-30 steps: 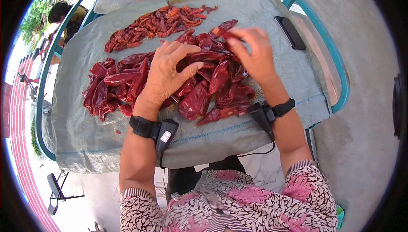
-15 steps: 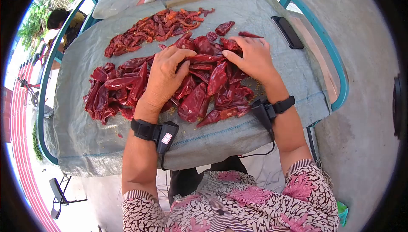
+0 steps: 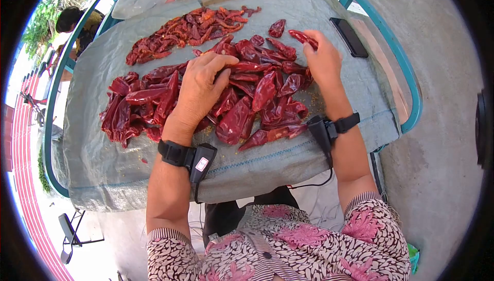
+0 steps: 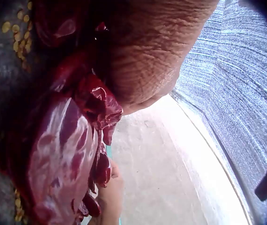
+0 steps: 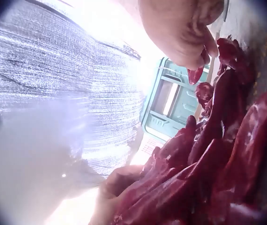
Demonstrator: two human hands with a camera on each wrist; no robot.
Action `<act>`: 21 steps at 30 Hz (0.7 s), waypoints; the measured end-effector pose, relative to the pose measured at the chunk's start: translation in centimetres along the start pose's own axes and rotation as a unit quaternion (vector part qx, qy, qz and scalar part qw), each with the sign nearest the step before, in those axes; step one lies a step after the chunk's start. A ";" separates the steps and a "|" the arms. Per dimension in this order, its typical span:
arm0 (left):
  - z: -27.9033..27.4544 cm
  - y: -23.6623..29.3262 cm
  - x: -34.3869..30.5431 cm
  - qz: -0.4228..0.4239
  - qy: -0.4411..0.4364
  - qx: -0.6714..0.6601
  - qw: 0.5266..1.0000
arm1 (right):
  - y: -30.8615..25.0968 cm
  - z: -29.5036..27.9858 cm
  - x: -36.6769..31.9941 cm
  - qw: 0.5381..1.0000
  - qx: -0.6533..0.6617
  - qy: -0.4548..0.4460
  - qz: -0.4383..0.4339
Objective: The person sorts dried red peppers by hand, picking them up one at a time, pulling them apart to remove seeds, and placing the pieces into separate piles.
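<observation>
A pile of large, glossy dried red chilies [image 3: 234, 119] lies in the middle of the cloth-covered surface. My left hand [image 3: 203, 85] rests on the pile, fingers loosely bent over the pods, thumb apart from the index finger. Its palm [image 4: 147, 51] shows close over the pods in the left wrist view; the undersides of the fingers are hidden. At the pile's far right, my right hand [image 3: 325, 62] pinches a small dried chili [image 3: 302, 39] between thumb and fingers. The tip of that chili [image 5: 195, 75] pokes out below the hand in the right wrist view.
A heap of smaller, shrivelled chilies [image 3: 193, 30] lies behind the pile. One loose chili [image 3: 277, 28] sits apart on the grey woven cloth [image 3: 128, 170]. A phone [image 3: 349, 37] lies at the right, inside the teal metal rail [image 3: 399, 65]. A person [image 3: 77, 26] is at the far left.
My right hand has drawn back from the pile's right side and moved slightly right, now pinching the small chili near the far edge. My left hand stays on the pile.
</observation>
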State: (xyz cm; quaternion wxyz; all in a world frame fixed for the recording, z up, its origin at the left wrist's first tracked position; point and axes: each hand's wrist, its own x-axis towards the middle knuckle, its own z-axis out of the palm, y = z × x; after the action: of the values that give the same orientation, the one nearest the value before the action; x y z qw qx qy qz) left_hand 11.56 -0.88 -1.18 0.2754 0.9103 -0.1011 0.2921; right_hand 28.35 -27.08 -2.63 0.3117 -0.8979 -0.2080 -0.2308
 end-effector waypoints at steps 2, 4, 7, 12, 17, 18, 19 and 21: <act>0.1 0.1 0.0 0.005 0.020 -0.003 1.000 | 0.0 0.2 0.2 0.997 -0.023 0.065 -0.022; -0.2 0.4 0.1 0.004 0.031 0.007 0.999 | -0.6 0.1 0.3 0.998 -0.012 0.053 -0.044; -0.2 0.5 0.1 0.007 0.060 0.014 0.998 | -1.9 -0.1 -0.1 0.995 0.001 -0.038 -0.090; -0.2 0.5 0.1 0.001 0.075 0.012 0.997 | -0.6 1.1 -0.4 0.991 -0.046 -0.049 -0.118; -0.1 0.4 0.1 -0.024 0.076 -0.009 0.997 | -0.5 0.1 0.5 0.992 -0.023 0.105 -0.060; -0.1 0.3 0.1 -0.020 0.079 -0.011 0.997 | -0.7 -0.1 0.5 0.988 -0.027 0.135 -0.066; -0.1 0.2 0.1 -0.016 0.082 -0.013 0.996 | -1.1 -0.4 0.3 0.990 -0.041 0.086 -0.104; 0.0 0.2 0.2 -0.015 0.089 -0.019 0.996 | -1.9 -0.5 -0.3 0.982 -0.067 -0.010 -0.178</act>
State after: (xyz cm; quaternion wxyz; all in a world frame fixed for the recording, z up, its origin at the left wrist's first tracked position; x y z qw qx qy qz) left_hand 11.62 -1.00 -0.98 0.3052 0.8766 -0.0678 0.3657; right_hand 26.97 -26.15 -1.57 0.2023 -0.8680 -0.3515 -0.2866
